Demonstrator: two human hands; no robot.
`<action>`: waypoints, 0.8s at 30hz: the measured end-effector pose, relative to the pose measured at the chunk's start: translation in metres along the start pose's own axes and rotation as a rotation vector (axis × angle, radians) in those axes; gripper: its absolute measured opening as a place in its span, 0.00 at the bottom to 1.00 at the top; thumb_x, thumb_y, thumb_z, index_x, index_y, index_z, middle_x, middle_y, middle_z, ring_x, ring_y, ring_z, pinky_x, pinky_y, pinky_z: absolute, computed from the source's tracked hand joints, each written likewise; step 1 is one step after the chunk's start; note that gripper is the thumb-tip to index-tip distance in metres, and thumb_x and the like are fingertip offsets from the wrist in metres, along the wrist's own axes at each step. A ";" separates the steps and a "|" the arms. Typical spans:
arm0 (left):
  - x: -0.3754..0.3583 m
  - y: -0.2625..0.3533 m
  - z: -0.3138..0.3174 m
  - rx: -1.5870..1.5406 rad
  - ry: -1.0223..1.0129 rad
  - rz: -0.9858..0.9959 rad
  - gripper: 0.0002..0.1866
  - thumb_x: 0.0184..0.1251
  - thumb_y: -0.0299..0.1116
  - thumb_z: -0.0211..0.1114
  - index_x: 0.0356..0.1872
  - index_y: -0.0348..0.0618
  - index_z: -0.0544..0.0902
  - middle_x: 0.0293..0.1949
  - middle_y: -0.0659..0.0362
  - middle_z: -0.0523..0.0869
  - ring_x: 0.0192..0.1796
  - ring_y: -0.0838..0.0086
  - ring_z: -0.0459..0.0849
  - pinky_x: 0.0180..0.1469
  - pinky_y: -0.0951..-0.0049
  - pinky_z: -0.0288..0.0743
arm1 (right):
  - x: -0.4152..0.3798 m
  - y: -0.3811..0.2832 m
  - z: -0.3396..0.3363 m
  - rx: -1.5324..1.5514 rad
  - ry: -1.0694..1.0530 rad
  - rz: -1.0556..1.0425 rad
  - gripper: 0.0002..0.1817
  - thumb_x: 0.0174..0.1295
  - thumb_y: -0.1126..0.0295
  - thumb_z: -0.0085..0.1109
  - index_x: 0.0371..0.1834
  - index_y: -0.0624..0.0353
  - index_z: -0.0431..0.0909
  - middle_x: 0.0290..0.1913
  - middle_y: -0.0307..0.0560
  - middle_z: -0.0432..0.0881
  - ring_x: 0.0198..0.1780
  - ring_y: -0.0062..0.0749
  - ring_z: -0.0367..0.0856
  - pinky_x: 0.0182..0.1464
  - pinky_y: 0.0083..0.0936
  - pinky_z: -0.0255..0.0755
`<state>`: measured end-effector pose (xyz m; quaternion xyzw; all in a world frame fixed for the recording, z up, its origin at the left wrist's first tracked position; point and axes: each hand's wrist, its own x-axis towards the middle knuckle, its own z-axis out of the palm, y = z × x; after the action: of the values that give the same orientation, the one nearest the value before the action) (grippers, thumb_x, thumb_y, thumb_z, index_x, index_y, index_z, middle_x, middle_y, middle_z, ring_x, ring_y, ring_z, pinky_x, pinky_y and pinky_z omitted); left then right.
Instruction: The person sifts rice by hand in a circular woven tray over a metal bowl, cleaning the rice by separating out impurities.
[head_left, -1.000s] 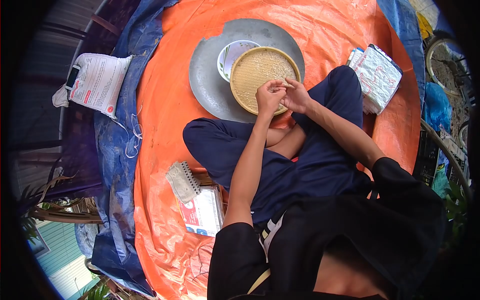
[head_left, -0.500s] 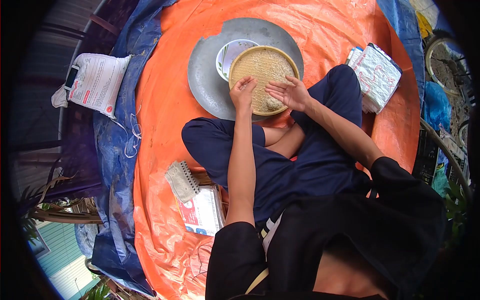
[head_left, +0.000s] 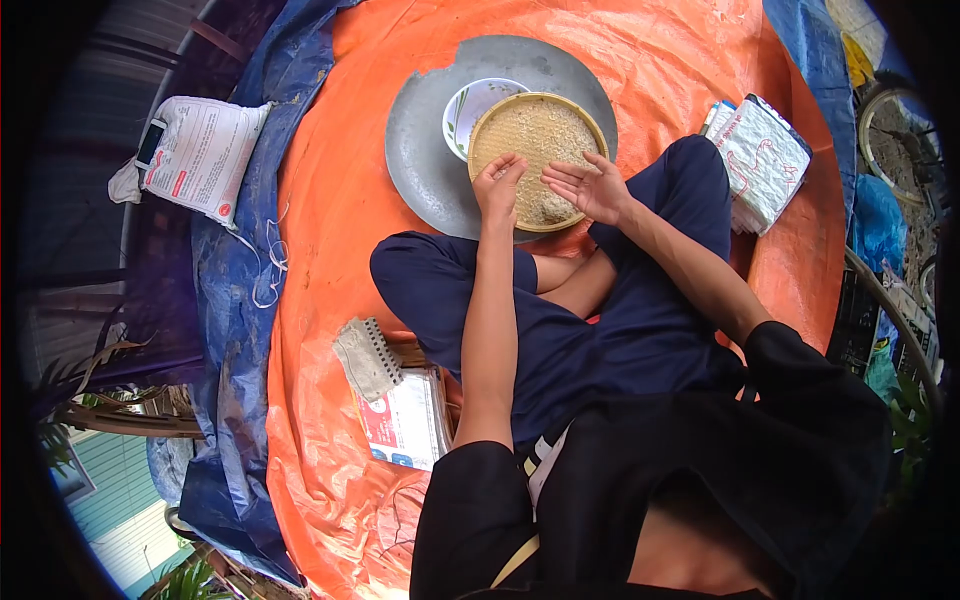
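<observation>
A round woven bamboo tray (head_left: 535, 125) with pale grain scattered over it lies in front of my crossed legs, tilted against a white bowl (head_left: 470, 105) with a green leaf pattern. A small heap of grain (head_left: 556, 208) sits at its near right side. My left hand (head_left: 500, 187) is over the tray's near left rim, thumb and fingertips pinched together; what is between them is too small to make out. My right hand (head_left: 590, 190) hovers above the tray's near right part, palm turned up and fingers stretched out. Bowl and tray rest on a grey round metal sheet (head_left: 425, 150).
An orange tarp (head_left: 330, 230) covers the ground, edged by a blue tarp (head_left: 225, 290). A printed white sack (head_left: 205, 155) lies at left. Folded packaging (head_left: 765, 165) is by my right knee. A spiral notebook (head_left: 368, 360) lies on stacked papers (head_left: 405, 425) at my left.
The whole view has shifted slightly, so things appear a little further right. Both hands keep nearly the same pose over the tray.
</observation>
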<state>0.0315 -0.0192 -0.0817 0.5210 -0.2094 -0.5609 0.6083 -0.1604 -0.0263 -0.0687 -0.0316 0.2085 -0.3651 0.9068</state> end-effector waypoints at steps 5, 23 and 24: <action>-0.001 0.000 0.001 -0.014 -0.036 -0.004 0.18 0.51 0.18 0.70 0.44 0.27 0.79 0.39 0.51 0.84 0.41 0.72 0.84 0.45 0.79 0.78 | 0.000 0.000 0.000 -0.006 -0.002 -0.003 0.36 0.69 0.52 0.39 0.65 0.79 0.57 0.67 0.67 0.62 0.69 0.52 0.62 0.70 0.35 0.60; -0.010 -0.012 0.014 0.122 -0.218 -0.051 0.21 0.53 0.21 0.67 0.50 0.26 0.76 0.43 0.51 0.83 0.45 0.72 0.83 0.48 0.79 0.76 | 0.008 0.001 -0.020 -0.265 0.138 0.048 0.22 0.66 0.54 0.51 0.49 0.65 0.76 0.43 0.46 0.81 0.45 0.27 0.80 0.47 0.17 0.75; -0.013 -0.012 0.018 0.162 -0.219 -0.044 0.21 0.53 0.22 0.68 0.50 0.26 0.76 0.43 0.51 0.83 0.45 0.73 0.82 0.48 0.79 0.76 | 0.008 0.001 -0.020 -0.290 0.153 0.052 0.19 0.66 0.56 0.54 0.46 0.62 0.77 0.38 0.42 0.82 0.40 0.23 0.80 0.42 0.14 0.75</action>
<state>0.0069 -0.0124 -0.0814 0.5087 -0.3076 -0.6089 0.5253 -0.1625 -0.0290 -0.0901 -0.1290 0.3282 -0.3087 0.8834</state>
